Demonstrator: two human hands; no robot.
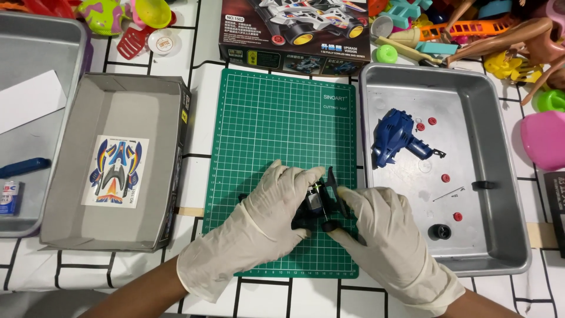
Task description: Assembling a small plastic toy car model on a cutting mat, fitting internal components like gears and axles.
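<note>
Head view. Both gloved hands meet over the green cutting mat [276,118]. Left hand [265,218] curls around a black toy-car chassis [318,206], fingers closed on its near side, thumb along the top. Right hand [382,229] pinches the chassis's far edge, fingertips drawn tight, nearly touching the left ones. A small silver motor part shows between the fingers; whether it is seated cannot be told.

Step in hand, by my reading: fitting a part into the chassis. The next move calls for a steady left grip and fine pressure from the right fingertips.

Beyond the right fingers, well apart: metal tray [500,176] with blue car body [394,138]. Beyond the left: open cardboard box [76,176] with sticker sheet [116,171].
</note>
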